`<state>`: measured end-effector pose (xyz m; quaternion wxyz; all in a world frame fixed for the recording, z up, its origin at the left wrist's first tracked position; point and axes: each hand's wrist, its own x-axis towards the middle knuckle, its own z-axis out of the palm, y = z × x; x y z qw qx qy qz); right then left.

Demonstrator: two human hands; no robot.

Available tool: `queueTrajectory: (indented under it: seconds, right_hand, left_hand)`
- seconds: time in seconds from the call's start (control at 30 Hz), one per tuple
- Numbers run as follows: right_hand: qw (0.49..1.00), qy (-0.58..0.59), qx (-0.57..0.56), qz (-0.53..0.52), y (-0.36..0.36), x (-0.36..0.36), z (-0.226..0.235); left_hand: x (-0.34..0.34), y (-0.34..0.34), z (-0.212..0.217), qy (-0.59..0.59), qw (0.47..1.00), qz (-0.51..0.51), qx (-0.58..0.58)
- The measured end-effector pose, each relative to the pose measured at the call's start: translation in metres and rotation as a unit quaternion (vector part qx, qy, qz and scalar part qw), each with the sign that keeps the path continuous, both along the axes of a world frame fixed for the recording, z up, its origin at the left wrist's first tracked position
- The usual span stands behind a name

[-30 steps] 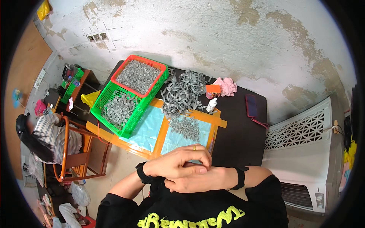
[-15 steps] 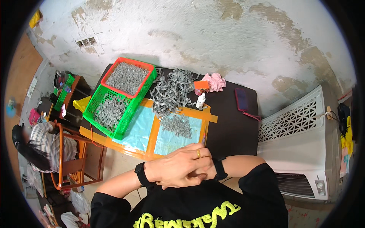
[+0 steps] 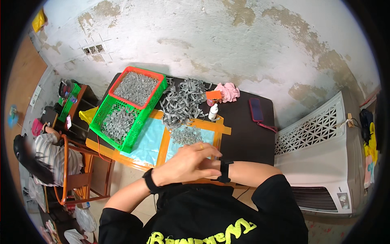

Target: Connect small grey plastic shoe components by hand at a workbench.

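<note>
My left hand, with a ring on one finger, lies across the front of my body above the table's near edge. Its thumb and fingers are apart, and nothing shows between them. Behind it is my right hand, largely covered, so its fingers cannot be made out. Each wrist wears a black band. Just beyond my hands, a heap of small grey pieces rests on a light blue sheet edged with orange tape. A tangled pile of grey strips lies farther back.
At left, a red basket and a green basket hold grey pieces. A white bottle, orange-topped container, pink cloth and phone are on the dark table. A large cooler stands right; a seated person is left.
Both hands have risen slightly toward the table. The left hand's fingers, earlier folded over the right hand, have loosened and straightened. The right hand is more covered now.
</note>
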<state>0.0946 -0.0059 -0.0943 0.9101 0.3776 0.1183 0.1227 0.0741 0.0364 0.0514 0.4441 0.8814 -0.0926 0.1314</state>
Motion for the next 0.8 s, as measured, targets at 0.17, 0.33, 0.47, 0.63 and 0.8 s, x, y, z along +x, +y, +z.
queueTrajectory:
  seconds: [0.17, 0.33, 0.47, 0.63, 0.8]
  right_hand:
    - [0.854, 0.453, 0.25, 0.05, -0.002, 0.003, 0.002]
    - [0.46, 0.771, 0.435, 0.07, -0.007, 0.013, 0.006]
    - [0.405, 0.815, 0.412, 0.046, -0.003, 0.009, 0.012]
    - [0.287, 0.855, 0.424, 0.084, -0.026, 0.002, 0.007]
    - [0.129, 0.886, 0.425, 0.129, -0.065, -0.01, 0.002]
  left_hand:
    - [0.009, -0.013, -0.01, 0.056, 0.998, 0.035, -0.015]
    - [0.006, -0.031, -0.006, 0.098, 0.988, 0.122, 0.015]
    - [0.007, -0.03, -0.008, 0.177, 0.974, 0.141, -0.024]
    - [0.011, -0.026, -0.046, 0.185, 0.97, 0.13, -0.091]
    - [0.01, -0.015, -0.059, 0.382, 0.837, -0.024, -0.391]
